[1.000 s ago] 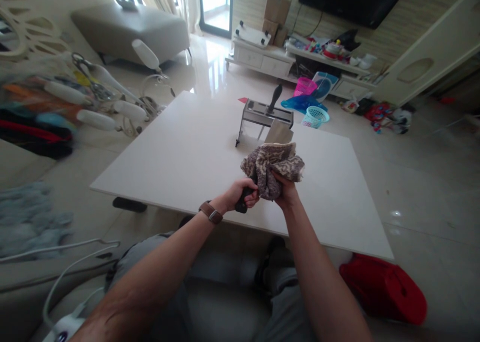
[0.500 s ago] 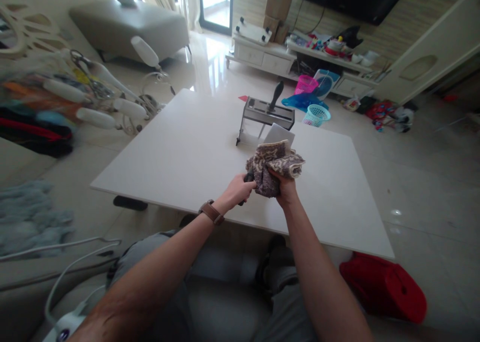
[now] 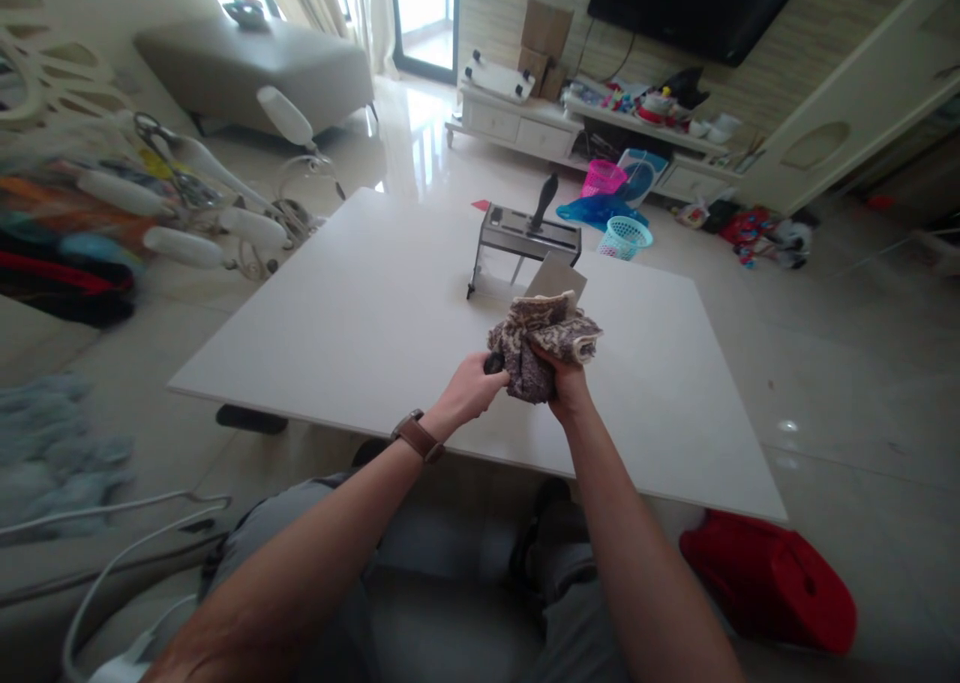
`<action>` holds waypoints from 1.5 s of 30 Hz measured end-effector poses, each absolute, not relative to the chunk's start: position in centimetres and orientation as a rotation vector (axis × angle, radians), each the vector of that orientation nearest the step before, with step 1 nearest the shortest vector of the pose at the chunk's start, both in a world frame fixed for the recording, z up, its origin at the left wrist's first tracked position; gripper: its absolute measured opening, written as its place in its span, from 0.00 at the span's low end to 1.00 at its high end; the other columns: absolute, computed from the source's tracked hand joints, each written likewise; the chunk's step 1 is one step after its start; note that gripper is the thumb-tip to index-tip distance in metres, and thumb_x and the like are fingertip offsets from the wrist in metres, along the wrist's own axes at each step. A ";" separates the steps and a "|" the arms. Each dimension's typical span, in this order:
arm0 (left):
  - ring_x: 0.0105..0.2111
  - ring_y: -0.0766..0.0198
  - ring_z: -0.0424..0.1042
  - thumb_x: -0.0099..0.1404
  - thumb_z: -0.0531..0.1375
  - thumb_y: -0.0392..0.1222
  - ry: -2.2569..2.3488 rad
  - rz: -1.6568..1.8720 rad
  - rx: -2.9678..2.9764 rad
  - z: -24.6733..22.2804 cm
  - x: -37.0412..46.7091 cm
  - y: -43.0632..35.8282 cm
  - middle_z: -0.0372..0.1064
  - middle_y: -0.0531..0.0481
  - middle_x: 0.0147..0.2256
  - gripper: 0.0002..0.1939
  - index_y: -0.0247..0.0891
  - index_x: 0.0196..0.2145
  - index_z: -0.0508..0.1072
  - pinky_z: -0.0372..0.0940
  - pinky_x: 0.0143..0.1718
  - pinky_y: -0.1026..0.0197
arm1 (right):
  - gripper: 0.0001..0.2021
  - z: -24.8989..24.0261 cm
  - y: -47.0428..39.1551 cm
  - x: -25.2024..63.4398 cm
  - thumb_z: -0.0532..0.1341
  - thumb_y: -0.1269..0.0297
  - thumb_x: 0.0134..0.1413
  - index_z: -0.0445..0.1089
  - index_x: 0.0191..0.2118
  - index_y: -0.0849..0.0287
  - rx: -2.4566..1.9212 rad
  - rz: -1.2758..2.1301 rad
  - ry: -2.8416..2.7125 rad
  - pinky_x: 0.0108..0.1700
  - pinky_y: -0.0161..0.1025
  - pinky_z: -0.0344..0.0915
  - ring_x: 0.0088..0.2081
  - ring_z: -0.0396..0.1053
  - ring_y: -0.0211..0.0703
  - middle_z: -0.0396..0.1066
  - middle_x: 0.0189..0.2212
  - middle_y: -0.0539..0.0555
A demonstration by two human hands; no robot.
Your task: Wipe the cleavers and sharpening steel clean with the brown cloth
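My left hand [image 3: 474, 388] is closed round a black handle [image 3: 494, 363]. A flat grey blade [image 3: 556, 278] sticks out past the far side of a patterned brown and cream cloth [image 3: 532, 353]; the cloth hides how blade and handle join. My right hand [image 3: 568, 388] grips the bunched cloth from the right, its fingers partly hidden in the folds. Both hands are above the near part of the white table [image 3: 360, 303]. Just beyond the blade, a metal knife rack [image 3: 517, 233] stands on the table with one black-handled knife [image 3: 543, 203] in it.
A red bag or stool [image 3: 772, 583] is below the table's near right corner. Past the far edge are a light blue basket [image 3: 625, 237] and a pink basket [image 3: 604, 177] on the floor. A lamp with white shades [image 3: 285, 116] stands at the left.
The blade shows at a different tilt, its face now darker and greyer. Both hands keep their hold, and the whole view has shifted slightly.
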State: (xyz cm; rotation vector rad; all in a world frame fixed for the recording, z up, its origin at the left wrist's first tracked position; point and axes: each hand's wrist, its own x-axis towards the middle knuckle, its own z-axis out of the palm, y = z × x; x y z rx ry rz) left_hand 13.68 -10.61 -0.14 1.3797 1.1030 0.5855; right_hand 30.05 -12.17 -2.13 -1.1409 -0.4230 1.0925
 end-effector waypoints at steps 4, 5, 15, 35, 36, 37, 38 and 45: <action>0.13 0.69 0.60 0.58 0.58 0.39 1.089 0.594 1.383 -0.3 13.7 -10.6 0.58 0.58 0.16 0.06 0.40 0.25 0.63 0.55 0.13 0.67 | 0.33 -2.3 -12.2 30.0 0.81 0.66 0.27 0.75 0.47 0.54 -1.128 1.095 -0.418 0.65 0.60 0.69 0.53 0.77 0.54 0.82 0.42 0.50; 0.13 0.70 0.60 0.58 0.58 0.39 1.088 0.595 1.381 -0.3 13.7 -10.6 0.58 0.58 0.16 0.06 0.40 0.25 0.63 0.55 0.13 0.67 | 0.33 -2.3 -12.2 30.0 0.81 0.66 0.27 0.75 0.47 0.54 -1.124 1.089 -0.419 0.65 0.60 0.69 0.53 0.77 0.54 0.82 0.42 0.49; 0.13 0.69 0.61 0.57 0.58 0.39 1.075 0.601 1.365 -0.3 13.5 -10.5 0.59 0.58 0.16 0.06 0.40 0.25 0.62 0.56 0.14 0.66 | 0.29 -2.1 -12.2 30.1 0.80 0.66 0.29 0.76 0.43 0.54 -1.139 1.096 -0.444 0.64 0.59 0.70 0.51 0.78 0.54 0.82 0.42 0.50; 0.13 0.69 0.61 0.57 0.57 0.39 1.079 0.602 1.376 0.3 13.4 -10.7 0.58 0.58 0.16 0.06 0.40 0.25 0.63 0.56 0.12 0.66 | 0.30 -2.0 -12.3 30.0 0.80 0.65 0.30 0.75 0.46 0.54 -1.161 1.127 -0.464 0.64 0.58 0.71 0.55 0.77 0.55 0.82 0.43 0.50; 0.13 0.69 0.60 0.57 0.57 0.39 1.079 0.603 1.375 0.2 13.4 -10.7 0.58 0.58 0.16 0.06 0.40 0.25 0.62 0.56 0.13 0.66 | 0.30 -2.1 -12.3 30.0 0.80 0.65 0.30 0.75 0.46 0.54 -1.168 1.128 -0.461 0.64 0.58 0.70 0.55 0.76 0.56 0.82 0.43 0.50; 0.13 0.69 0.60 0.57 0.57 0.39 1.078 0.606 1.373 0.2 13.4 -10.7 0.58 0.58 0.16 0.06 0.40 0.25 0.62 0.56 0.13 0.67 | 0.31 -2.1 -12.2 30.0 0.80 0.65 0.29 0.75 0.46 0.54 -1.172 1.126 -0.460 0.65 0.58 0.70 0.55 0.76 0.56 0.82 0.43 0.50; 0.13 0.69 0.60 0.57 0.57 0.39 1.077 0.608 1.370 0.2 13.4 -10.7 0.58 0.58 0.16 0.06 0.40 0.25 0.62 0.56 0.13 0.67 | 0.31 -2.2 -12.2 30.1 0.80 0.65 0.29 0.75 0.46 0.54 -1.173 1.121 -0.461 0.65 0.58 0.70 0.55 0.76 0.56 0.82 0.43 0.49; 0.13 0.69 0.60 0.57 0.57 0.39 1.083 0.626 1.340 0.0 13.5 -10.6 0.58 0.58 0.16 0.06 0.40 0.24 0.63 0.55 0.13 0.66 | 0.31 -2.3 -12.2 29.9 0.80 0.65 0.31 0.75 0.47 0.54 -1.135 1.123 -0.485 0.64 0.60 0.70 0.55 0.76 0.56 0.81 0.44 0.50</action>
